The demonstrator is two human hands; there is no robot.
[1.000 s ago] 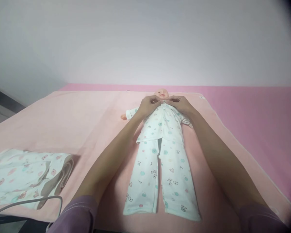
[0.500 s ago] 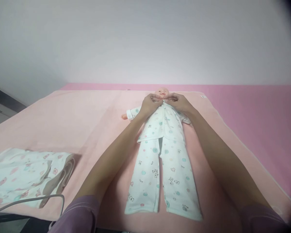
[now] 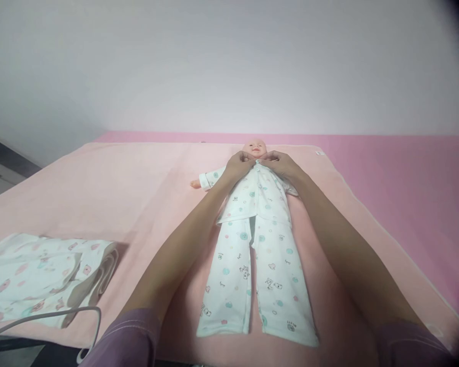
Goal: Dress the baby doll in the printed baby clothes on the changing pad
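A baby doll [image 3: 256, 147] lies on its back with its head toward the wall. It wears a white printed pajama top [image 3: 248, 196] and matching pajama pants [image 3: 229, 275], the legs spread flat toward me. Both of my hands are at the neck of the top, just under the doll's chin. My left hand [image 3: 240, 164] pinches the left side of the collar, and my right hand [image 3: 281, 163] pinches the right side. A small fastening shows between the fingertips. The doll's arm on the left reaches out of its sleeve; the other is mostly behind my right forearm.
A pink blanket [image 3: 137, 178] lies beneath the doll, over a brighter pink surface [image 3: 398, 193] on the right. Folded printed cloth [image 3: 34, 275] rests at the lower left, with a grey cable [image 3: 61, 312] across its front. A pale wall [image 3: 229, 66] rises behind.
My hands have shifted slightly down from the doll's chin, uncovering more of its head. They stay at the collar, fingertips close together.
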